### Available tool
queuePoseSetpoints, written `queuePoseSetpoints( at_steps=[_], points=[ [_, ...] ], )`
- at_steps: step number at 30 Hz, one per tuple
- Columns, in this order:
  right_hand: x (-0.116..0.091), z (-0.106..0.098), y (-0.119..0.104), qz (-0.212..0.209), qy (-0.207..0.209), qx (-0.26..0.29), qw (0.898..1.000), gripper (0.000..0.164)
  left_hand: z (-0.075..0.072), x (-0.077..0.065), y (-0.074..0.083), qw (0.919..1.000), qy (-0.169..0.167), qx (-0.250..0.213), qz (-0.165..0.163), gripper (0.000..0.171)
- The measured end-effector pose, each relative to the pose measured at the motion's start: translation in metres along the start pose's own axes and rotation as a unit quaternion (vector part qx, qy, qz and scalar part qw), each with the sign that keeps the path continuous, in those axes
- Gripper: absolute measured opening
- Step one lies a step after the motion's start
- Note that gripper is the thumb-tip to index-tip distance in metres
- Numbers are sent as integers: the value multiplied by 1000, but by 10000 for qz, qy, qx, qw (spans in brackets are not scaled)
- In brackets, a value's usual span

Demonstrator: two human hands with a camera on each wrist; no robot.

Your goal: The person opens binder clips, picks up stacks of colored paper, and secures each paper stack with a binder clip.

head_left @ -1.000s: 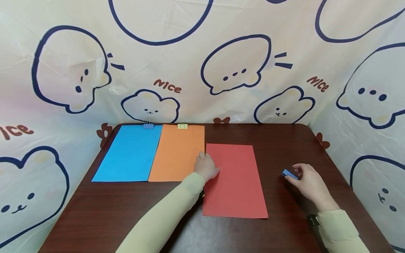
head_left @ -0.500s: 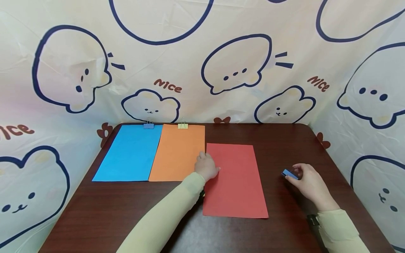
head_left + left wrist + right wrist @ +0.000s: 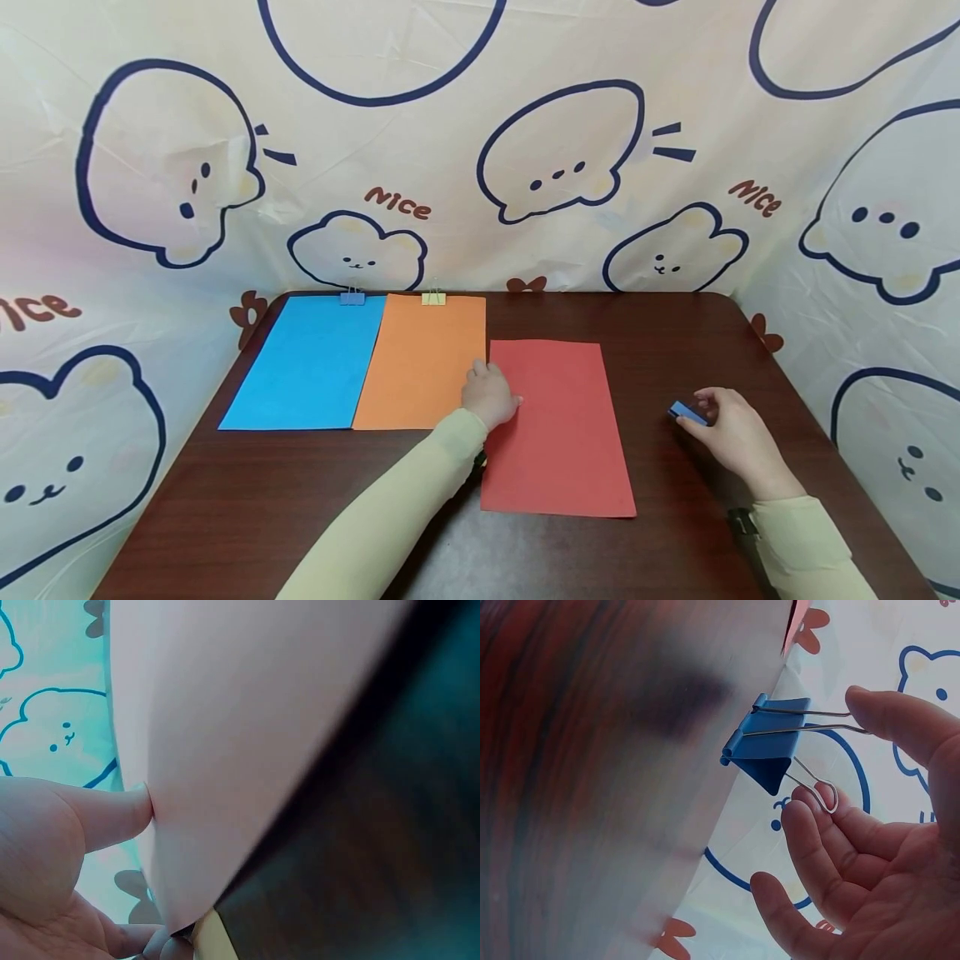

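Note:
A red sheet of paper (image 3: 558, 442) lies right of the table's middle, long side toward me. My left hand (image 3: 489, 397) is at its left edge; the left wrist view shows the thumb (image 3: 112, 817) on the paper's face and the fingers curled in at its edge, pinching it. My right hand (image 3: 738, 437) holds a blue binder clip (image 3: 687, 413) off to the right of the red paper. In the right wrist view, thumb and fingers are on the wire handles of the binder clip (image 3: 769, 742), and its jaws look closed.
Left of the red paper, a blue sheet (image 3: 303, 367) and an orange sheet (image 3: 420, 367) lie side by side. A blue clip (image 3: 352, 298) and a yellow clip (image 3: 433, 298) sit on their far edges. A patterned cloth (image 3: 450, 167) hangs behind the dark wooden table (image 3: 300, 483).

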State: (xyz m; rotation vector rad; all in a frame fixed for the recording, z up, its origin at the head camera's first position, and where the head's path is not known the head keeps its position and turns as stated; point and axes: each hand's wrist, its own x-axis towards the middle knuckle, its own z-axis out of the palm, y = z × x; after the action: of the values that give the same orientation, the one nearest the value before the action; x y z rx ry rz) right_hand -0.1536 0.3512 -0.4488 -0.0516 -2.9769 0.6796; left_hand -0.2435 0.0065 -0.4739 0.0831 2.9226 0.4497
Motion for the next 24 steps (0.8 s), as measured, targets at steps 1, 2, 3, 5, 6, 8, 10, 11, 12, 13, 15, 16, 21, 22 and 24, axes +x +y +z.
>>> queuePoseSetpoints(
  at_steps=[1, 2, 3, 5, 6, 8, 10, 11, 12, 13, 15, 16, 21, 22, 24],
  points=[
    [0, 0, 0, 1, -7, 2, 10000, 54, 0, 0, 0, 10000, 6, -1, 2, 61],
    [0, 0, 0, 4, -10, 0, 10000, 54, 0, -1, 0, 10000, 9, -8, 6, 61],
    [0, -1, 0, 8, -17, 0, 10000, 54, 0, -1, 0, 10000, 21, -13, 13, 61],
    [0, -1, 1, 23, -28, -3, 10000, 55, -1, -2, 1, 10000, 36, -48, 7, 61],
    [0, -1, 1, 34, -34, -5, 10000, 55, -1, -3, 1, 10000, 44, -53, 2, 61],
    [0, -1, 1, 58, -44, -13, 10000, 55, -2, -4, 1, 10000, 61, -63, -9, 61],
    [0, 0, 1, 86, -60, -15, 9999, 55, -2, -4, 2, 9999, 71, -95, -36, 62],
    [0, 0, 1, 97, -67, -16, 9999, 55, -2, -4, 2, 9999, 71, -103, -56, 62],
    [0, -1, 1, 106, -74, -16, 9999, 56, -2, -4, 2, 9999, 71, -133, -78, 63],
    [0, -1, 2, 114, -81, -15, 9999, 56, -2, -4, 2, 9997, 70, -192, -103, 63],
    [0, -1, 2, 124, -81, -12, 9999, 56, -2, -3, 2, 9992, 60, -350, -162, 64],
    [1, -1, 2, 128, -80, -14, 9999, 56, -2, -3, 2, 9990, 50, -407, -185, 65],
    [1, -2, 2, 137, -93, 6, 9999, 57, -1, -3, 4, 9976, 39, -642, -261, 66],
    [1, -2, 2, 140, -97, 14, 9999, 57, -1, -3, 4, 9974, 32, -662, -273, 66],
    [1, -2, 2, 151, -110, 21, 9998, 57, -1, -2, 5, 9970, 12, -713, -300, 65]
  ],
)
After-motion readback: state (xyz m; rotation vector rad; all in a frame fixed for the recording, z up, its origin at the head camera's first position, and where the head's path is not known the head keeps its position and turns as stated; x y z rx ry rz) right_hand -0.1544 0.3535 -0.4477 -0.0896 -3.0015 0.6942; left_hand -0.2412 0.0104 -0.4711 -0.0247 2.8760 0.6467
